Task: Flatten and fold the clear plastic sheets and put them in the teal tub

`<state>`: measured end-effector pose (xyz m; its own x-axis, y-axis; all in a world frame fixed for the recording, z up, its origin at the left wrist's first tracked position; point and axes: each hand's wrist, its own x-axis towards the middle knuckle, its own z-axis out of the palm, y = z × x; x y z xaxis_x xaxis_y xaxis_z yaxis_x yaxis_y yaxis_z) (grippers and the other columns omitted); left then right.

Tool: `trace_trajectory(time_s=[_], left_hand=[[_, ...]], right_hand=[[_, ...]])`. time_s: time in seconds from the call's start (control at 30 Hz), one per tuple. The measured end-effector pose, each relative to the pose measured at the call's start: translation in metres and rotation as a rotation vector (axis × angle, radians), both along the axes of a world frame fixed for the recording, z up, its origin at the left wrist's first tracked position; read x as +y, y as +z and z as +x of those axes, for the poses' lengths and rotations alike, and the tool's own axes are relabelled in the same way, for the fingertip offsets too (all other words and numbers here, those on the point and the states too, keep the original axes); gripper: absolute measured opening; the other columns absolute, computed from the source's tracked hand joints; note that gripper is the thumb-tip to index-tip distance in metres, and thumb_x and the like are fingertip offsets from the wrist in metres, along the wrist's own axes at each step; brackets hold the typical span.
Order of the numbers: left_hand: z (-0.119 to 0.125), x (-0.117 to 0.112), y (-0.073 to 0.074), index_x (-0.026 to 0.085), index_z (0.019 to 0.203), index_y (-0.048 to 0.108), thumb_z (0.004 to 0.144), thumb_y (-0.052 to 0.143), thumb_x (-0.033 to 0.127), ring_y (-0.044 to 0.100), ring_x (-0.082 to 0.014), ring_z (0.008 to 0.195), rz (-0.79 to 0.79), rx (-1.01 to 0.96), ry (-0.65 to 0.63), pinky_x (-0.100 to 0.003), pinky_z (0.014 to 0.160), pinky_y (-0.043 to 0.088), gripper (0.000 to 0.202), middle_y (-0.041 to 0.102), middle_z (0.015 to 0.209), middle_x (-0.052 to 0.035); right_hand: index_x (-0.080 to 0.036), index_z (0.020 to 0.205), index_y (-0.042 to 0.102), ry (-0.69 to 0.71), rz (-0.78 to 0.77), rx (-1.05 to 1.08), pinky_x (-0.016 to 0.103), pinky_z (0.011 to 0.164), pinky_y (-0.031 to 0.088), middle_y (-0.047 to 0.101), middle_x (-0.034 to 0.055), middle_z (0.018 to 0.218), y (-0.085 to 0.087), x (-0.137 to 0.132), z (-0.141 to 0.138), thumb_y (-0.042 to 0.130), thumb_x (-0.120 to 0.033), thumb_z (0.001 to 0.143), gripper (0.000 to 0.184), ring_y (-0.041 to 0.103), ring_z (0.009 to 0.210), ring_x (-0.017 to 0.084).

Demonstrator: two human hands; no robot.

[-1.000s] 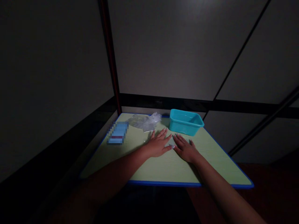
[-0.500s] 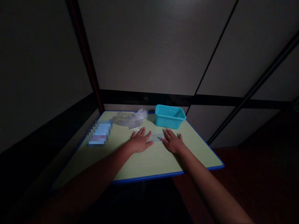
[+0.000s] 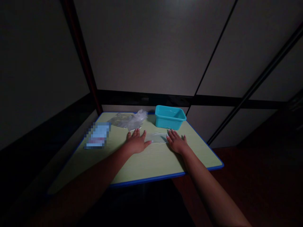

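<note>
My left hand [image 3: 136, 142] lies flat on the green table [image 3: 146, 164], fingers stretched out and spread. My right hand [image 3: 176, 142] also lies flat with fingers apart, a little to the right. Between the two hands a small clear plastic bag [image 3: 158, 137] rests flat on the table, its ends under or against my fingertips. A teal plastic tub [image 3: 169, 117] stands just behind my right hand.
A crumpled pile of clear plastic bags [image 3: 129, 120] lies at the back left of the table. A blurred blue packet [image 3: 97, 136] lies near the left edge. Dark wall panels enclose the back and left; the floor drops away on the right.
My hands have slid apart along the clear bag, from touching each other to either end of it. The view has shifted, so the table sits further left in the frame.
</note>
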<state>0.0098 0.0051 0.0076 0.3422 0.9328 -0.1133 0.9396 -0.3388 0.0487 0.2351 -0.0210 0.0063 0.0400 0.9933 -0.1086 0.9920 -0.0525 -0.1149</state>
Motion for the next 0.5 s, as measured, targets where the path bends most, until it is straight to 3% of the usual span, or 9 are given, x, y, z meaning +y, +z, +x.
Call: trace_trajectory(time_s=[0.13,0.27,0.5], left_hand=[[0.0001,0.0013,0.0001,0.016,0.145,0.022,0.086,0.016,0.066,0.008,-0.0335,0.139,0.063,-0.001,0.036,-0.062,0.104,0.003,0.077,0.019,0.149,-0.0203],[-0.0011,0.0028,0.0012,0.018,0.145,0.021,0.088,0.017,0.064,0.005,-0.0312,0.14,0.103,-0.049,0.013,-0.062,0.104,0.004,0.074,0.016,0.151,-0.0163],[-0.0058,0.008,0.0004,0.018,0.146,0.02,0.088,0.018,0.064,0.004,-0.0286,0.14,0.058,-0.075,-0.018,-0.061,0.105,0.006,0.073,0.011,0.151,-0.0167]], right_hand=[[-0.022,0.147,0.009,-0.029,0.04,0.042,0.061,0.106,0.008,0.006,0.002,0.153,0.0009,-0.0005,0.0004,0.003,-0.05,0.093,0.061,0.006,0.14,0.018],[-0.024,0.147,0.01,-0.031,0.072,0.072,0.061,0.106,0.007,0.007,0.0019,0.153,0.0015,-0.0016,0.0006,0.002,-0.05,0.093,0.061,0.007,0.14,0.018],[-0.024,0.147,0.011,-0.038,0.075,0.121,0.062,0.106,0.007,0.008,0.0021,0.153,0.0013,-0.0016,0.0023,0.003,-0.05,0.093,0.06,0.008,0.14,0.019]])
